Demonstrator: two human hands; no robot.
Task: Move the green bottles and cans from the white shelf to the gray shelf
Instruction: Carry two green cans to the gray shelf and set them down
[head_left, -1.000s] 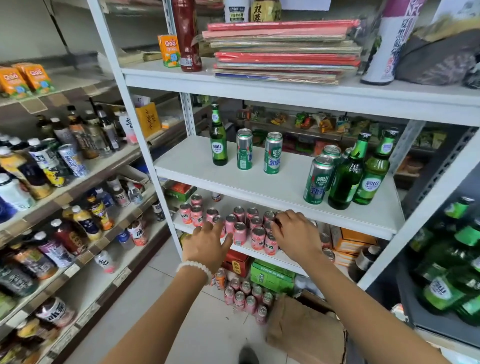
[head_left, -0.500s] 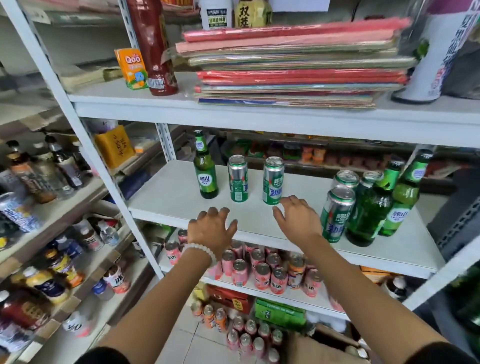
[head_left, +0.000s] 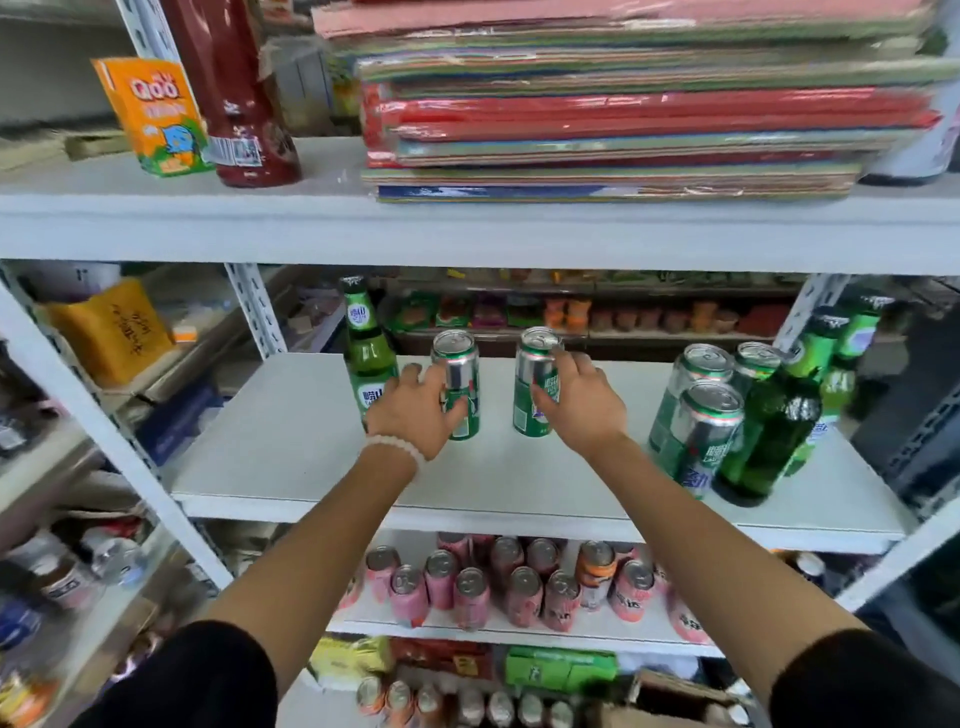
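On the white shelf (head_left: 291, 457) stand a green bottle (head_left: 363, 353) and two green cans. My left hand (head_left: 415, 410) wraps around the left can (head_left: 460, 374), with the bottle just to its left. My right hand (head_left: 582, 400) curls round the right can (head_left: 535, 379). Both cans stand upright on the board. At the shelf's right end cluster several more green cans (head_left: 701, 431) and green bottles (head_left: 774, 431). The gray shelf (head_left: 62, 457) runs along the left edge of the head view, blurred.
The board above holds a stack of coloured sheets (head_left: 623, 119), an orange juice carton (head_left: 150, 114) and a dark red bottle (head_left: 234, 93). Pink cans (head_left: 467, 587) fill the board below. Boxes and more cans sit lower down.
Both hands have risen from the pink-can level to the middle board and reached forward; each now closes around a green can. The view has moved closer to the shelf.
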